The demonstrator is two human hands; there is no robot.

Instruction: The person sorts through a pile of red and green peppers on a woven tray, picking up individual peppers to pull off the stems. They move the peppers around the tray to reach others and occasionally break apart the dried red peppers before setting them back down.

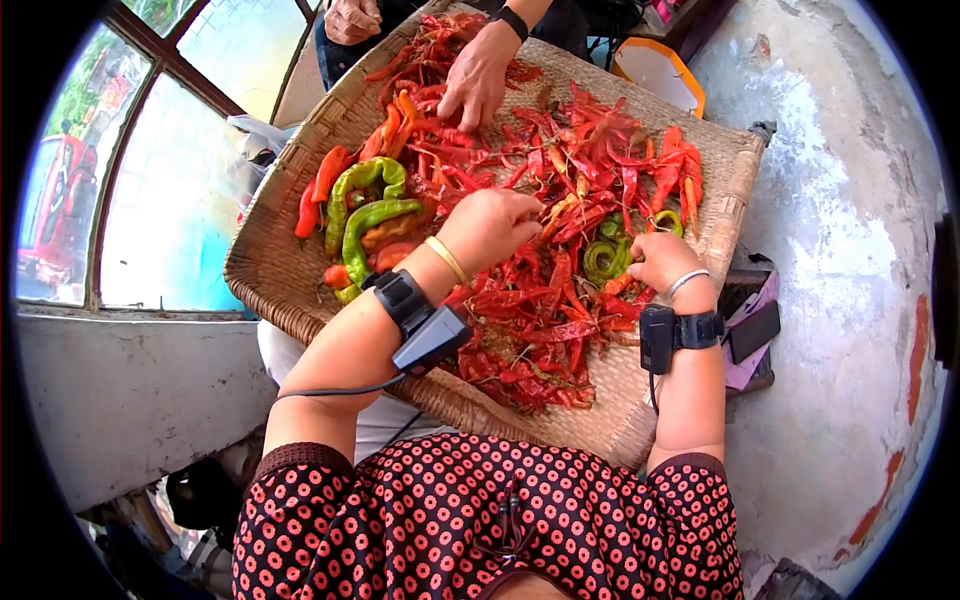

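A shallow woven basket [690,150] full of chili peppers lies in front of me. My left hand [495,230] is over the middle of the dried red chili peppers [540,300], fingers curled together; what they pinch, if anything, is hidden. At the basket's right side, my right hand [668,262] has its fingers bent down beside curled green peppers [603,258] and a small orange pepper [618,284]. Its fingertips are partly hidden among them. Larger green peppers [362,225] and fresh red peppers [328,178] are heaped at the left.
Across the basket, another person's hand [476,85] reaches into the chilies, and that person's other hand [352,20] rests near the rim. A window [170,190] is at the left, a wall [830,200] at the right. A dark phone-like object [755,332] lies beside the basket.
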